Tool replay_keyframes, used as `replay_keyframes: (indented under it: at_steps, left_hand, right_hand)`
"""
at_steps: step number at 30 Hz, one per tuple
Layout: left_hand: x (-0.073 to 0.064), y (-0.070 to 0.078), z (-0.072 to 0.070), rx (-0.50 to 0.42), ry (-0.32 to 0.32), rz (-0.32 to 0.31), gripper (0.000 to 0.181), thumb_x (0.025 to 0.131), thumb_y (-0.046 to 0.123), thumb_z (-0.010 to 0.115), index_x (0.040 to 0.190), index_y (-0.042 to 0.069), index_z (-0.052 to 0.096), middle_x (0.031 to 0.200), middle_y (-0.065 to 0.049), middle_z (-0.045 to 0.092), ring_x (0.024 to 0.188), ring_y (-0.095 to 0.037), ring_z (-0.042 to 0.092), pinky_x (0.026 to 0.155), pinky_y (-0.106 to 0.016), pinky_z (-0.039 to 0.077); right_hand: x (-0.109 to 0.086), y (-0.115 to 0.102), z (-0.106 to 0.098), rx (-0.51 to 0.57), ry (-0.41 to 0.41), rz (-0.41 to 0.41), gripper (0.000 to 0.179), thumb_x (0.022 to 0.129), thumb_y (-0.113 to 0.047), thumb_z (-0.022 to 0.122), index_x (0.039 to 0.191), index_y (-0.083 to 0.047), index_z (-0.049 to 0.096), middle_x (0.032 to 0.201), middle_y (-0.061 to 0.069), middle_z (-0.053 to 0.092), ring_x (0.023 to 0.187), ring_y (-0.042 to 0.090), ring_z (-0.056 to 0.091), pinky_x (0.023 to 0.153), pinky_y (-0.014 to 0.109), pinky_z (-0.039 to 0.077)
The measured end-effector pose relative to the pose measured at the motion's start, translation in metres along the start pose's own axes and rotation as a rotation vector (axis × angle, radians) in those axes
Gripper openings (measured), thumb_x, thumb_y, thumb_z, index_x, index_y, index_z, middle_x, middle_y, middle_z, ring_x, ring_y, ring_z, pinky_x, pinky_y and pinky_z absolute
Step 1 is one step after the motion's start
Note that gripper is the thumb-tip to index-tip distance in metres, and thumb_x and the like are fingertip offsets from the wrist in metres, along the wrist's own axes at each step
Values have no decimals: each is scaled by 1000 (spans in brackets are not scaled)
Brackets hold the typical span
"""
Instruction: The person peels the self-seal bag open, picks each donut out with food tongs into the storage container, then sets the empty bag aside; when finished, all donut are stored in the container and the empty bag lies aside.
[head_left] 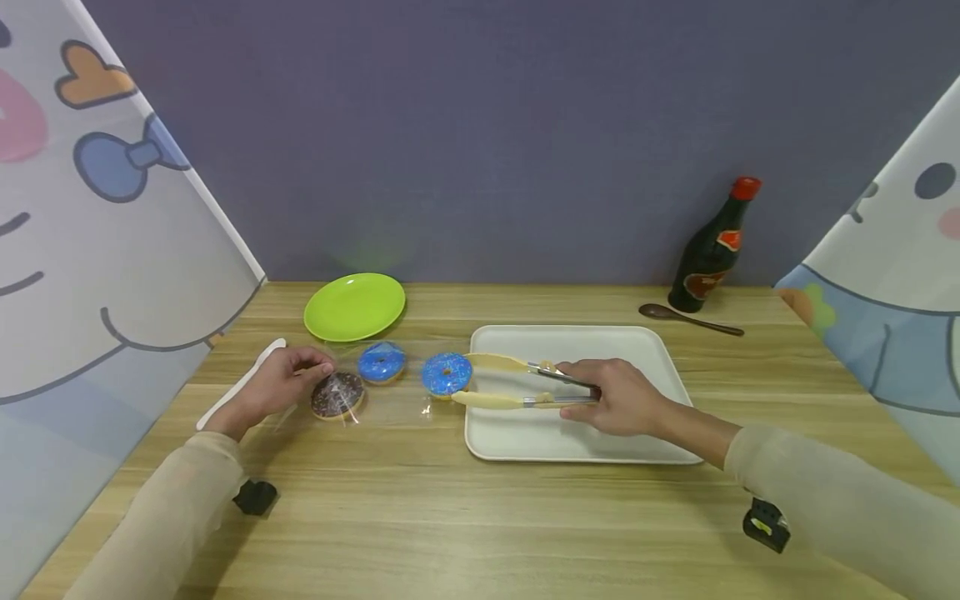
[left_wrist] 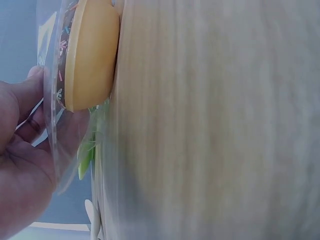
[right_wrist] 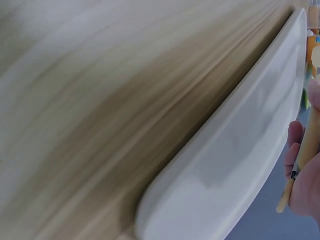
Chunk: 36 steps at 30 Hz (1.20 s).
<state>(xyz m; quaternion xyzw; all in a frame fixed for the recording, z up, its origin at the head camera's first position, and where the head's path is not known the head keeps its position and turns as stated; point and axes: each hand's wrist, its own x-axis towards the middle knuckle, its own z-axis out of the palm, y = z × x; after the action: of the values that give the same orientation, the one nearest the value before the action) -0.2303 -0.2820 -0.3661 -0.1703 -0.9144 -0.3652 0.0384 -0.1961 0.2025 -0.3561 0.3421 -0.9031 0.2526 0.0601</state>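
Note:
My left hand [head_left: 273, 385] pinches the edge of a clear plastic bag [head_left: 397, 410], thumb and fingers on its film. Inside lie a chocolate donut with sprinkles [head_left: 337, 395] near that hand and a blue donut [head_left: 381, 362]. Another blue donut with sprinkles [head_left: 447, 374] is at the bag's right end; whether it is fully inside I cannot tell. My right hand [head_left: 618, 397] grips tongs [head_left: 495, 401] with cream tips over the white tray [head_left: 577, 447]. The tips stand either side of that donut's right edge. In the left wrist view the chocolate donut [left_wrist: 92, 55] shows its tan underside.
A green plate [head_left: 355, 307] stands behind the bag. A white flat utensil [head_left: 240, 385] lies left of my left hand, partly hidden by it. At the back right are a dark bottle with a red cap [head_left: 708, 250] and a brown spoon [head_left: 690, 318].

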Motion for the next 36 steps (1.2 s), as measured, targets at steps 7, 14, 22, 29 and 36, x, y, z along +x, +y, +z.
replay_keyframes:
  at_steps: [7,14,22,29,36]
  left_hand:
    - [-3,3,-3,2,-7,-19,15,94,9,60,94,-4,67,91,-10,66,91,-22,58,72,-22,46]
    - [-4,2,-4,3,-8,-20,15,94,9,60,94,-4,67,91,-10,66,87,-16,58,71,-21,46]
    - [-4,1,-3,-7,-15,-11,15,94,10,60,95,-3,68,92,-10,66,87,-15,58,70,-21,46]
    - [-4,1,-2,-4,-13,-7,15,94,9,60,95,-3,68,91,-9,67,87,-14,58,71,-21,46]
    - [-3,2,-1,0,-18,-6,14,94,9,60,95,-3,68,91,-9,66,88,-17,58,72,-22,46]
  right_hand:
    - [-17,15,-8,-43,68,0,55,75,-26,81,118,2,63,101,6,68,54,-1,43,55,25,40]
    - [-29,29,-12,-130,119,-8,54,72,-25,83,115,2,65,100,7,68,65,7,49,60,30,43]
    - [-38,37,-15,-149,106,40,55,74,-27,81,117,2,64,104,10,68,76,14,56,65,36,46]
    - [-42,40,-15,-168,116,40,55,73,-27,81,116,3,65,104,10,68,83,19,62,69,40,49]
    - [-45,39,-15,-159,104,67,56,73,-28,81,116,4,64,105,13,68,87,23,63,69,42,49]
